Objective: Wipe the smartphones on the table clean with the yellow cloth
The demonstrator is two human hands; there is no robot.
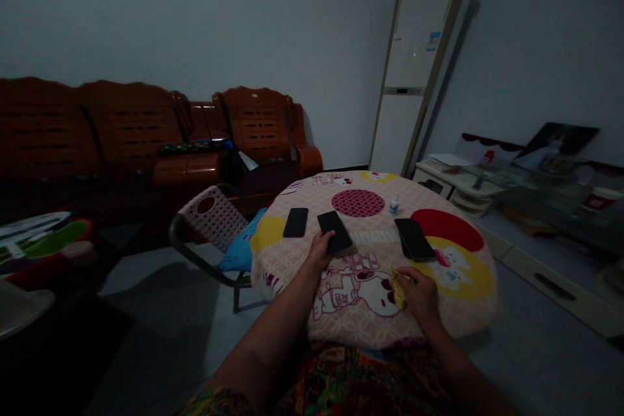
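Note:
My left hand [322, 248] grips the near left edge of a dark smartphone [335, 231], its thumb lying over the screen. In my right hand [420, 296] is a crumpled yellow cloth [400, 287], pinched just above the tablecloth near the front of the table. A second phone [295, 222] with a reddish edge lies flat to the left. To the right rests another dark phone [414, 239], seemingly with something under it. Behind them stands a small white bottle [394, 204] with a blue label.
The round table wears a patterned cloth [292, 273]. A woven chair [214, 218] with a blue cushion [242, 247] stands at the left. Wooden seats [258, 120] line the wall. At the right are a tall air conditioner [414, 58] and a low cabinet [546, 273].

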